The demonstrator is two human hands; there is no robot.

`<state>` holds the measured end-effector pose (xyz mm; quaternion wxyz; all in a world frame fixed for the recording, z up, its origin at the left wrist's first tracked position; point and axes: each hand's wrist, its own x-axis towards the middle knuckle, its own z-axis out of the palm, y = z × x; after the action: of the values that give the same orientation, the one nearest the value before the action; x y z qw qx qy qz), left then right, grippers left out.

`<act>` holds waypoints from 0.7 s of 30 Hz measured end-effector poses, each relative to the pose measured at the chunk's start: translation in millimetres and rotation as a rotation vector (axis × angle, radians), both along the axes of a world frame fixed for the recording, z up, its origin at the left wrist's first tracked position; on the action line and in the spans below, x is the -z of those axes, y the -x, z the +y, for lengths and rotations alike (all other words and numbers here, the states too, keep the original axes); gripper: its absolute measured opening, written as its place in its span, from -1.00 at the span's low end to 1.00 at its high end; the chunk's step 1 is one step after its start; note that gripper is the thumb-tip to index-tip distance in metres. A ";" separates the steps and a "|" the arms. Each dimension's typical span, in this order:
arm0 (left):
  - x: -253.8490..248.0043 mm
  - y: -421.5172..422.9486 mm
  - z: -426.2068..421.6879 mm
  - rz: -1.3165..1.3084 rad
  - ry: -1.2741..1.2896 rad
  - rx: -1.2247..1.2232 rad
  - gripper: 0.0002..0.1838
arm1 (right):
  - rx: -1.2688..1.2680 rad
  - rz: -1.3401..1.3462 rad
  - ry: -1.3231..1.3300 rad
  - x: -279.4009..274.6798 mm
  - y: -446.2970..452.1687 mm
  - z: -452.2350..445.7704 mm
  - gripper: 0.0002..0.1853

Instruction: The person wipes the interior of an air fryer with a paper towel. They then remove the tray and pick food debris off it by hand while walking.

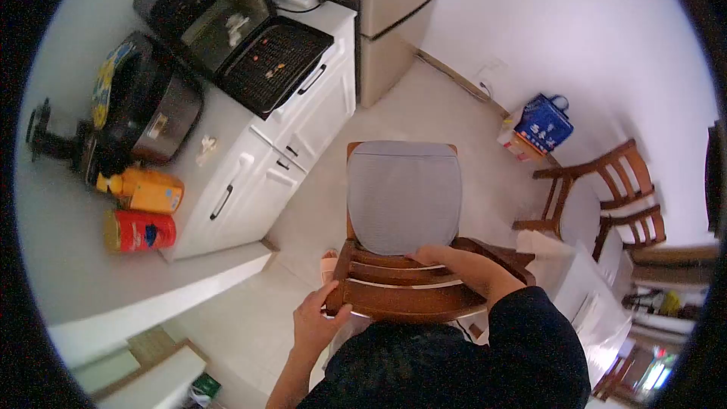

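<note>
A wooden chair (394, 305) stands right in front of me, its slatted back towards my body. A grey seat cushion (405, 197) covers most of its seat. My left hand (318, 320) grips the left corner of the chair's back, thumb and fingers on either side of the wood. My right hand (429, 255) reaches over the backrest to the rear edge of the cushion. Its fingers are bent together at that edge, and their tips are partly hidden.
On the left, a white counter (227, 132) holds an open black grill (276, 60), an air fryer (163, 125), an orange bottle (151, 189) and a red jar (144, 230). To the right are a blue bag (544, 125), more wooden chairs (625, 174) and a white table (556, 265).
</note>
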<state>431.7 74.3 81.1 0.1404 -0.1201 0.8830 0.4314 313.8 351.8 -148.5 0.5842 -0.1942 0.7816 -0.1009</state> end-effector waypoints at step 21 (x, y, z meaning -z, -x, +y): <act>44.5 21.2 171.5 -0.308 -0.013 0.527 -0.05 | -0.475 0.118 -0.301 31.0 122.1 119.1 -0.27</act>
<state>410.5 245.8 36.6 0.3804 0.0503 0.8494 0.3623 191.6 470.9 -179.5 0.5674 -0.2886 0.7528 0.1676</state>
